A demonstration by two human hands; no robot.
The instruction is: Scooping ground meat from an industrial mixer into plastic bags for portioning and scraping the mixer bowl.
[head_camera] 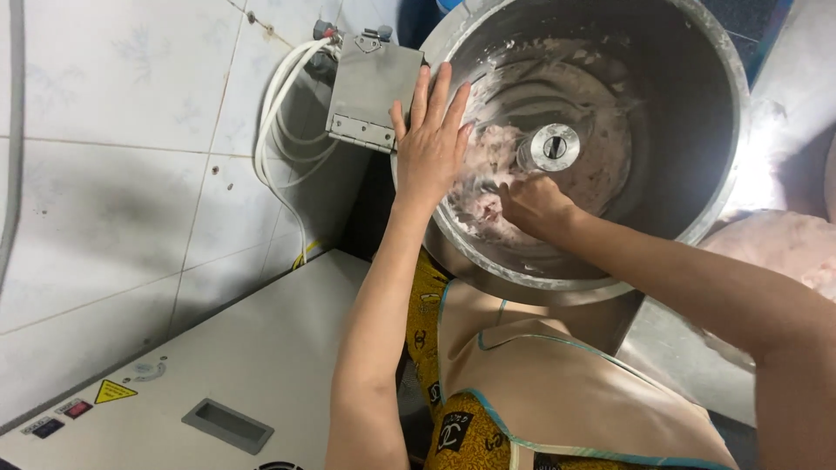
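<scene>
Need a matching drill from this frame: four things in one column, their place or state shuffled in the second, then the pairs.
Things:
1. left hand
2. right hand
3. white cables
4. grey recessed handle

Places or states:
A. looped against the tiled wall
B. flat and open on the rim of the steel bowl
C. set in the top of the grey machine cabinet
D. down inside the bowl, in the pink paste

Pairs: 1-B, 2-D, 3-A, 4-C
</scene>
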